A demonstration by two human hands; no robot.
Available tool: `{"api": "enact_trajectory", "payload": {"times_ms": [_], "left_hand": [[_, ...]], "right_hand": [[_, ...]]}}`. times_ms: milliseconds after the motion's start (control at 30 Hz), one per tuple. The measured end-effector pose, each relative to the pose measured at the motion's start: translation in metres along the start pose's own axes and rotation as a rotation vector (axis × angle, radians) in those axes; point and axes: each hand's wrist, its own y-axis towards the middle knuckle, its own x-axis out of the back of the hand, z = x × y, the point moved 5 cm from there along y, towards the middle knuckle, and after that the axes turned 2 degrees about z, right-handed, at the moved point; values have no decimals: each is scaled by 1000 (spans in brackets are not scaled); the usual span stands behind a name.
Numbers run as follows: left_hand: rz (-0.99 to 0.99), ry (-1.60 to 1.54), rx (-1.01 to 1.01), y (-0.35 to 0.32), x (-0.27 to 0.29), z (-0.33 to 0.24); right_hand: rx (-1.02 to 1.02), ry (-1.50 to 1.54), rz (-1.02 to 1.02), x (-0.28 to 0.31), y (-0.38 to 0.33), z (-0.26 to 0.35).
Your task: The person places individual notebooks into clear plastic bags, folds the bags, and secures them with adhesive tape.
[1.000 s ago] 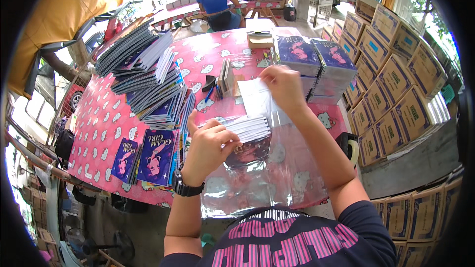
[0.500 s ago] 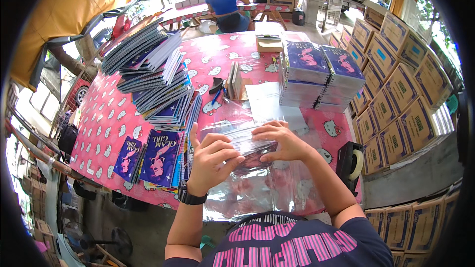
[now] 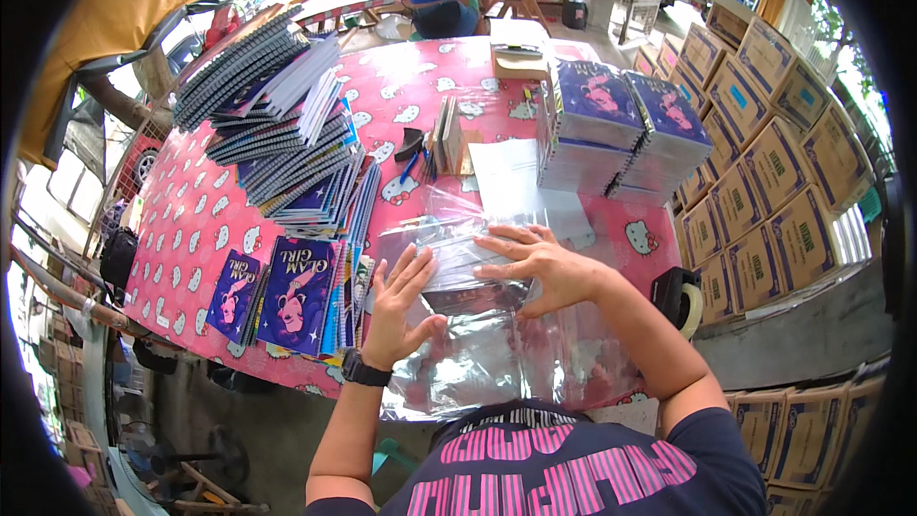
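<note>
Left grip [image 3: 393, 313] and right grip [image 3: 550, 270] rest on clear plastic [image 3: 473, 354].
Both are spread wide, flat; a notebook bundle [image 3: 466, 301] lies between them, beneath it.

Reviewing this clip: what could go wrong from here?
The wrinkled, clear plastic film could shift under the spread left hand and right hand. The uneven heap of wire-bound, blue-covered paper notebooks might slide if bumped. The black tape dispenser with pale roll, close to the right forearm, could get knocked.

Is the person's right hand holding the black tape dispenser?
No, the right hand is spread on the clear plastic, while the black tape dispenser sits apart by the table's right edge.
</note>
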Motion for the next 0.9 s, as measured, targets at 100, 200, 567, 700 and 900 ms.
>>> {"api": "enact_trajectory", "payload": {"times_ms": [100,200,567,700,900], "left_hand": [[136,11,-35,16,3,-11],[247,16,-97,31,-6,-26],[275,187,-76,41,-6,-38],[272,181,-29,43,-7,-37],[263,214,-83,35,-10,-41]], "right_hand": [[-51,6,81,1,4,2],[-80,12,140,2,8,8],[-499,719,-141,-14,20,-87],[-577,549,-659,5,-55,-54],[-1156,339,-1201,-29,-306,-19]]}}
